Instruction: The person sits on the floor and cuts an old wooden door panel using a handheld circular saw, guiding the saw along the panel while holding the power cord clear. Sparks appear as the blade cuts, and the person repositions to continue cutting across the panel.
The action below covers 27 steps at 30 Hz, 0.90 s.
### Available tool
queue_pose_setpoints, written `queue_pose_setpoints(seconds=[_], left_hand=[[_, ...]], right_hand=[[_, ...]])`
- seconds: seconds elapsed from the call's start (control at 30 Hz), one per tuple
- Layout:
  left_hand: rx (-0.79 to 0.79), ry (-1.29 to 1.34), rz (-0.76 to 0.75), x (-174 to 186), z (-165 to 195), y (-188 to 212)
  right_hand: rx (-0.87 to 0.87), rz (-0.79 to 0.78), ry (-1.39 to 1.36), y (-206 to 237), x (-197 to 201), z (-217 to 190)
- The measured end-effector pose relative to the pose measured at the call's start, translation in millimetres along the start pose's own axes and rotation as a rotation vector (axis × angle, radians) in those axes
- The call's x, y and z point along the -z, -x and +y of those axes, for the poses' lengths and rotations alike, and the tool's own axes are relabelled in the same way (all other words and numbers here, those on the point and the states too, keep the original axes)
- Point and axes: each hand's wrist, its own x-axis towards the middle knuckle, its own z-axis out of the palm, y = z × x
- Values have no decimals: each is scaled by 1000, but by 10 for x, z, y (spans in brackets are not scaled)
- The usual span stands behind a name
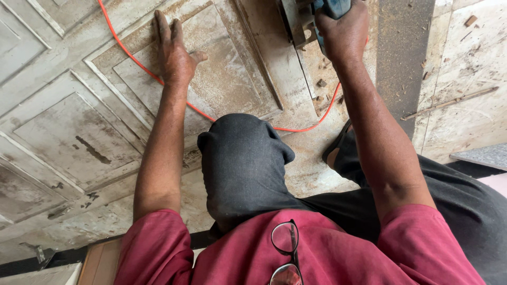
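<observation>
Left hand [176, 53] pressed flat, fingers spread and holding nothing, on a raised rectangular panel of a pale wooden door [79, 126] lying flat beneath. Door surface worn and dusty: chalky off-white paint, brown scuffs, a film of fine sawdust, moulded ridges framing each recessed panel. Right hand [343, 31] wrapped tight around the blue plastic handle of a power tool [311, 16] at the top edge, fingers curled fully closed on it. Grey metal base plate of the tool set on the door's flat stile, just right of the panel under the left hand; blade or cutter hidden, so possibly a saw or a planer, hard to tell from this angle. Thin orange cord [132, 58] snaking across the door, passing under the left palm, curving behind the bent knee [243, 158] and rising toward the tool. Knee in coarse dark grey cloth, planted on the door between the two arms. Small wood chips [321, 83] scattered just below the tool. Dark gritty strip of sawdust-speckled floor [401, 53] to the right, then pale marbled tiles bearing a thin wooden stick [451, 103]. Maroon shirt at the bottom, thin-rimmed glasses [286, 253] hanging from its collar.
</observation>
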Motion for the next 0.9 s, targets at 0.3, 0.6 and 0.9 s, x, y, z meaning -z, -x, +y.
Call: queue_pose_setpoints(seconds=[0.3, 0.6, 0.9], left_hand=[[5, 25, 3, 30, 29, -29], [22, -19, -1, -48, -23, -35], [10, -19, 25, -26, -16, -20]], right_hand=[[-52, -21, -58, -135, -34, -117], [-63, -70, -58, -276, -135, -53], [-22, -56, -186, -347, -145, -166]])
